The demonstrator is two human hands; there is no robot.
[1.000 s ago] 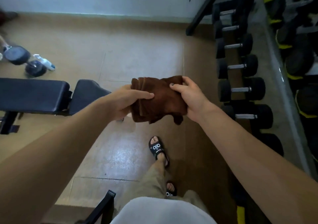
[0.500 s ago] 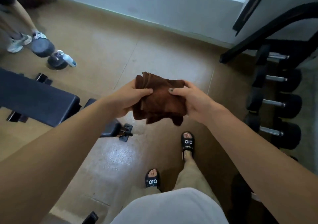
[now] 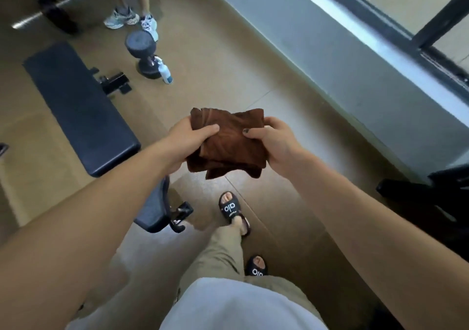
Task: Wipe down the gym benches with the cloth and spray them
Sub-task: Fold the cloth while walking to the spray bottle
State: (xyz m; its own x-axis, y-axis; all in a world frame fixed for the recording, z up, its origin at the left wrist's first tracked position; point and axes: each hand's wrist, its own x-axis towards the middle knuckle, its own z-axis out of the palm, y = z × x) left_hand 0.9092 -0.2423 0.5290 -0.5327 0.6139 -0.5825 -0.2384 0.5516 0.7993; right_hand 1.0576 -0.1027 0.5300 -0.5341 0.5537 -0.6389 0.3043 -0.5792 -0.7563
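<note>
A folded brown cloth is held in front of me at waist height by both hands. My left hand grips its left edge with the thumb on top. My right hand grips its right edge. A black padded gym bench stretches away on the floor to my left, its seat pad partly hidden under my left forearm. A white and blue spray bottle stands on the floor beyond the bench, beside a dumbbell.
A black dumbbell stands on end near the bottle. Another person's legs and sneakers are at the back, next to a barbell. A grey wall with a window frame runs along the right. Black equipment sits at the right edge.
My view has swung left, away from the dumbbell rack, and I have stepped forward. The bench now lies lengthwise on my left. Both hands keep the cloth, now folded flatter.
</note>
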